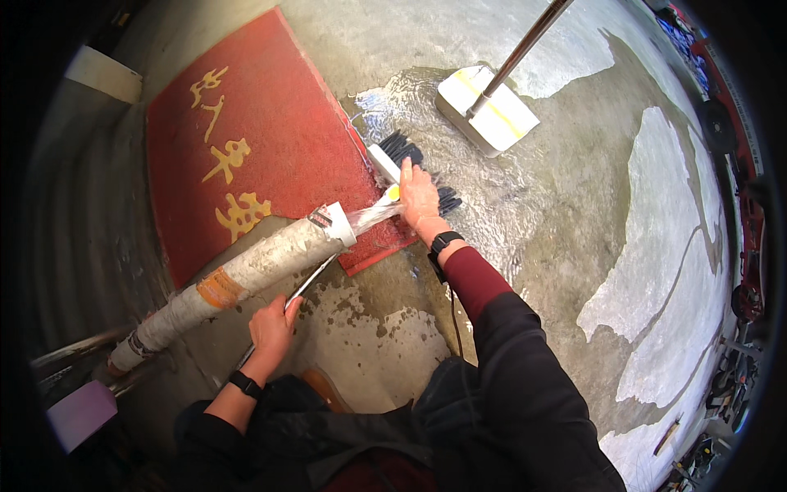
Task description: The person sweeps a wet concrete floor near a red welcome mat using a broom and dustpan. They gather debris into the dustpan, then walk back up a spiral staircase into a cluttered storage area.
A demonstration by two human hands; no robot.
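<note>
My left hand grips a thin metal handle below a thick pale pipe. The handle passes behind the pipe, in line with a white broom head with a yellow socket. My right hand is wrapped over that head, its fingers among the dark bristles. A stream of water pours from the pipe's white end onto the head and my right hand. The head lies over the edge of a red mat bearing yellow writing. My palm hides the middle of the head.
A white rectangular tool head with a yellow stripe and a brown pole stands on the wet concrete floor. A purple block is at lower left. Assorted tools line the right edge, and a brown shoe shows below.
</note>
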